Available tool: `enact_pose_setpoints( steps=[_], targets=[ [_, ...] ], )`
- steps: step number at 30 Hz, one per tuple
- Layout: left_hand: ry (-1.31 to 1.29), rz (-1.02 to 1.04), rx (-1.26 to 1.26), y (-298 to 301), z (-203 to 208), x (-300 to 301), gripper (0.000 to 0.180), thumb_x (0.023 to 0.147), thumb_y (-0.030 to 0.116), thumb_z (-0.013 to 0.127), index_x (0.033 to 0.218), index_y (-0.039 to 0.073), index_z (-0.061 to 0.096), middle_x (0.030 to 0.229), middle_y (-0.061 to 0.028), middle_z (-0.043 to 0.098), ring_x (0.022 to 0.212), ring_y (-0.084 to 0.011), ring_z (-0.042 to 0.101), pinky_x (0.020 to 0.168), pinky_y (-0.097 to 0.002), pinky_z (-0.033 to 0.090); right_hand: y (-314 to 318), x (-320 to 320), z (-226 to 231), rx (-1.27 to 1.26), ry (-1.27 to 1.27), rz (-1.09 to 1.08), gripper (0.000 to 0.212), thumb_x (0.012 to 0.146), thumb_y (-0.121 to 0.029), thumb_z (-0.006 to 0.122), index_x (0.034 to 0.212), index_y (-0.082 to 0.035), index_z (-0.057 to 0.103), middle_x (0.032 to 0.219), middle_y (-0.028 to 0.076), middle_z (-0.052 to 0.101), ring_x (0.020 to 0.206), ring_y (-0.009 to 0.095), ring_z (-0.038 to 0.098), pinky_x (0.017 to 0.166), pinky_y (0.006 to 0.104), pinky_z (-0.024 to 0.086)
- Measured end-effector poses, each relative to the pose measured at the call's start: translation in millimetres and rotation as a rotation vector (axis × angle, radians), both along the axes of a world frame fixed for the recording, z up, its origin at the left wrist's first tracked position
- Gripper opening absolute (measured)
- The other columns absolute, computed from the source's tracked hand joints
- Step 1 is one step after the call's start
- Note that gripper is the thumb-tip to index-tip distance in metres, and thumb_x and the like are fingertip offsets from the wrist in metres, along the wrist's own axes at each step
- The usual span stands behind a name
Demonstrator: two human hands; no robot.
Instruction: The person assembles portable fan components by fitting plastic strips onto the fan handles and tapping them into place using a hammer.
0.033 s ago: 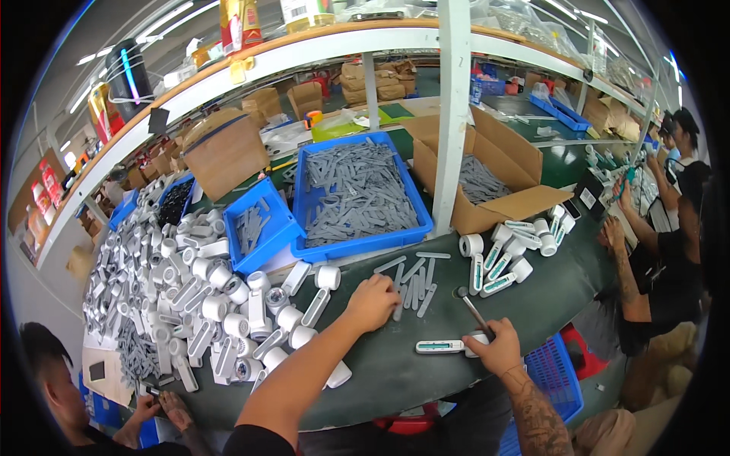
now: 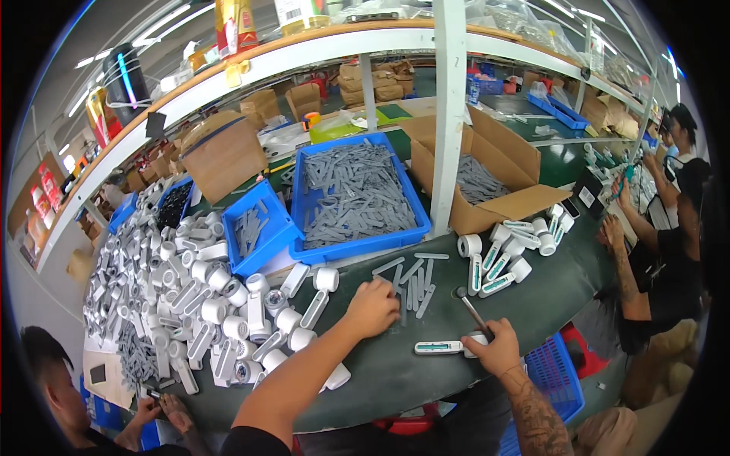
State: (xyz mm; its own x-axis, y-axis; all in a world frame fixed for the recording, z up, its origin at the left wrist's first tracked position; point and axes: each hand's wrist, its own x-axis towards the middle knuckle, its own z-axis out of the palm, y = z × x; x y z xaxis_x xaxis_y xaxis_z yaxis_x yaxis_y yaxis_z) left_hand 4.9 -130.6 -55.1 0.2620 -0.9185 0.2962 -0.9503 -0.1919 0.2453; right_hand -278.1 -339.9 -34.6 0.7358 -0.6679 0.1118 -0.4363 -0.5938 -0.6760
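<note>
Loose grey plastic strips (image 2: 415, 289) lie on the dark green tabletop. My left hand (image 2: 374, 308) is at their left edge, fingers curled together, and whatever the fingertips hold is hidden. Lower right, my right hand (image 2: 494, 348) closes around the round head of a white handheld device (image 2: 439, 347), whose handle with a teal window points left. That same hand also grips a thin metal rod-shaped tool (image 2: 473, 310) with a dark round end, slanting up and left.
White device bodies (image 2: 220, 308) are heaped at left. Grey strips fill a blue tray (image 2: 334, 253); beside it stand a smaller blue bin (image 2: 285, 232) and an open cardboard box (image 2: 521, 204). Several finished-looking white devices (image 2: 498, 283) lie right. A shelf post (image 2: 449, 137) rises ahead. Co-workers sit on both sides.
My left hand has drawn slightly left, away from the grey strips. My right hand stays in place with the white device and the tool.
</note>
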Motion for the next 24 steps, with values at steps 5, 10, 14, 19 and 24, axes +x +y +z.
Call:
enact_pose_setpoints(
  steps=[5, 10, 14, 19, 24],
  targets=[
    [0.158, -0.027, -0.016, 2.4, -12.2, -25.2, 0.012, 0.09, 0.022, 0.083, 0.09, 0.011, 0.079, 0.1, -0.0075, 0.069, 0.11, -0.0294, 0.065, 0.092, -0.0469, 0.049, 5.1, 2.9, -2.0, -0.006, -0.016, -0.007, 0.045, 0.077, -0.041, 0.096, 0.098, -0.004, 0.08, 0.096, 0.014, 0.061, 0.089, 0.035, 0.067, 0.077, 0.0469, 0.056],
    [0.259, 0.447, -0.255, -33.4, -16.2, 10.0, 0.028, 0.092, 0.025, 0.082, 0.113, 0.007, 0.079, 0.112, -0.0159, 0.072, 0.11, -0.0392, 0.067, 0.097, -0.0477, 0.056, 16.1, 15.5, 1.4, 0.032, -0.032, 0.003, 0.046, 0.077, -0.04, 0.096, 0.097, -0.003, 0.079, 0.097, 0.014, 0.061, 0.089, 0.035, 0.066, 0.077, 0.0465, 0.056],
    [0.149, 0.519, 0.038, -33.2, -11.3, 20.0, 0.053, 0.089, 0.039, 0.086, 0.133, 0.01, 0.078, 0.132, -0.0122, 0.066, 0.127, -0.0361, 0.06, 0.109, -0.0456, 0.052, 16.6, 14.4, -1.0, 0.048, -0.041, -0.015, 0.046, 0.077, -0.04, 0.096, 0.096, -0.002, 0.078, 0.098, 0.014, 0.061, 0.089, 0.035, 0.066, 0.077, 0.0468, 0.056],
    [0.201, 0.405, 0.116, -3.6, -7.9, 13.7, 0.056, 0.086, 0.04, 0.088, 0.134, 0.013, 0.077, 0.134, -0.0081, 0.064, 0.13, -0.0314, 0.058, 0.109, -0.0466, 0.047, 15.6, 14.8, -4.4, 0.029, -0.062, -0.018, 0.045, 0.076, -0.038, 0.096, 0.096, -0.002, 0.078, 0.098, 0.015, 0.061, 0.089, 0.036, 0.066, 0.077, 0.0469, 0.057],
    [0.171, 0.406, -0.139, 6.4, -18.1, 13.3, 0.039, 0.086, 0.017, 0.084, 0.124, 0.015, 0.08, 0.127, -0.0072, 0.065, 0.122, -0.0319, 0.061, 0.101, -0.0472, 0.047, 14.5, 14.2, -3.6, 0.058, -0.089, -0.027, 0.043, 0.075, -0.033, 0.097, 0.095, -0.001, 0.076, 0.095, 0.014, 0.059, 0.087, 0.034, 0.066, 0.078, 0.0434, 0.055]
  ],
)
